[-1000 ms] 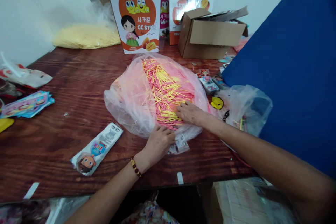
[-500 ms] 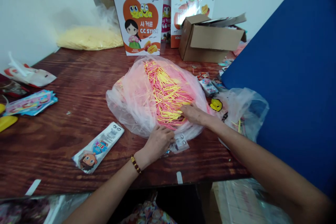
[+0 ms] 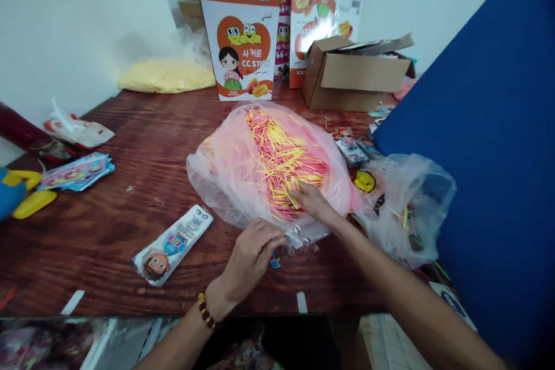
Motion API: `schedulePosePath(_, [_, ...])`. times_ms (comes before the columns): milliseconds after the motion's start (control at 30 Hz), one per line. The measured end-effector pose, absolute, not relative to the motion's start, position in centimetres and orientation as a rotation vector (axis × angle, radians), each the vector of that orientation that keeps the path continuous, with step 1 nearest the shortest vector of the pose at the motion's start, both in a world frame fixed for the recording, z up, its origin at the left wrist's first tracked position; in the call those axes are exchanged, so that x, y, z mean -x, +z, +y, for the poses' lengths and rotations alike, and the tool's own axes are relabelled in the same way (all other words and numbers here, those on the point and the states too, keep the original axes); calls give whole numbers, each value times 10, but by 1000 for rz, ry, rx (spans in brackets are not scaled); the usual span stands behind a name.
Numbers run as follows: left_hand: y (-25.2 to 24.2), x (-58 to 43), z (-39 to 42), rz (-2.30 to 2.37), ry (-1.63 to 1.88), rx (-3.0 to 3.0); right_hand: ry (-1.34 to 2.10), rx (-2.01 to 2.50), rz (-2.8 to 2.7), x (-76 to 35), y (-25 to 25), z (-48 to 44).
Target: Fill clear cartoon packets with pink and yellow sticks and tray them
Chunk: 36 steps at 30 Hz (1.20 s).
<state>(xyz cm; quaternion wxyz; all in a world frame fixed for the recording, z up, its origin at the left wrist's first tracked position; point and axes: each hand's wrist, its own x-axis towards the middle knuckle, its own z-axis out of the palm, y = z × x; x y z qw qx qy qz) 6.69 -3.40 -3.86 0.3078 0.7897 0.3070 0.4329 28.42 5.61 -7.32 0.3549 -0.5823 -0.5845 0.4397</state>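
Note:
A clear plastic bag (image 3: 225, 167) lies open on the brown wooden table (image 3: 130, 208), full of thin pink and yellow sticks (image 3: 281, 156). My right hand (image 3: 314, 202) rests in the near end of the stick pile, fingers curled on a few sticks. My left hand (image 3: 251, 254) sits at the bag's near edge, fingers closed on a small clear printed packet (image 3: 299, 236) with a bit of blue showing under it. A beaded bracelet (image 3: 206, 312) circles my left wrist.
A printed sachet (image 3: 173, 244) lies left of my left hand. CC STICK cartons (image 3: 243, 29) and an open cardboard box (image 3: 355, 72) stand at the back. A blue panel (image 3: 485, 127) fills the right, with a second plastic bag (image 3: 407, 202) before it. Wrappers (image 3: 78, 170) lie far left.
My left hand drew back toward me off the bag's edge. My right hand slid slightly nearer within the sticks and curled. The view shifted, so the table contents sit further right.

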Motion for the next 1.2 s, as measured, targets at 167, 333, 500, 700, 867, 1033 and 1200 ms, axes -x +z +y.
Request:
schedulePosePath(167, [-42, -55, -48, 930, 1063, -1865, 929, 1489, -1488, -284, -71, 54])
schedulePosePath(333, [-51, -50, -45, 1152, 1024, -1569, 1081, 1387, -1412, -274, -76, 38])
schedulePosePath(500, [-51, -46, -44, 1176, 1025, -1421, 1045, 1445, -1327, -268, -83, 37])
schedulePosePath(700, [-49, -41, -40, 1204, 1072, -1268, 1155, 1247, -1201, -259, -71, 35])
schedulePosePath(867, [-51, -40, -34, 1199, 1097, -1201, 1152, 1354, -1236, -252, -82, 26])
schedulePosePath(1033, [-54, -39, -33, 1191, 1072, -1189, 1208, 1319, -1161, -254, -79, 32])
schedulePosePath(1200, [-54, -41, -29, 1171, 1072, -1206, 1213, 1225, -1054, -257, -65, 40])
